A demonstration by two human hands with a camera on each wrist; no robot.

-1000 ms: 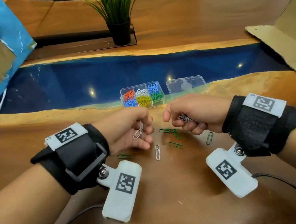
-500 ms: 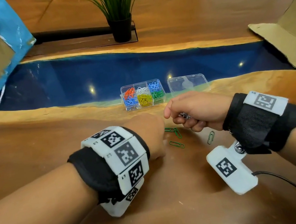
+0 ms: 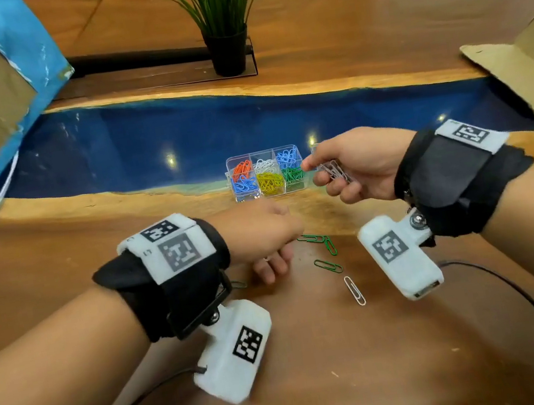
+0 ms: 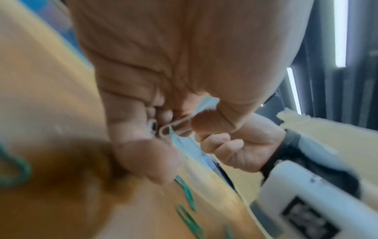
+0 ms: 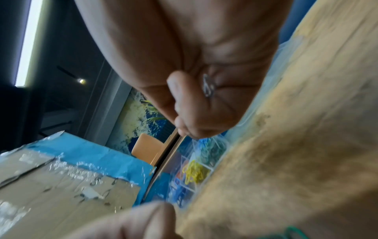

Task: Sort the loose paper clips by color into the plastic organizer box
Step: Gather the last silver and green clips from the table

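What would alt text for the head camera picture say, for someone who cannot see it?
A person's right hand holds silver paper clips beside a clear organizer box of color-sorted clips. Their left hand is low over a wooden table, where green clips and one silver clip lie loose.

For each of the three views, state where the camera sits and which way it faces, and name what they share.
Head: worn on the head, facing forward and down at the table; shows both forearms, left hand and right hand beside the organizer box.
Left wrist: under the left wrist, facing along the palm; shows curled fingers gripping a white clip.
Right wrist: under the right wrist, facing along the palm toward the box; shows palm and fingers.
Shared: head and left wrist both show green clips on the table.
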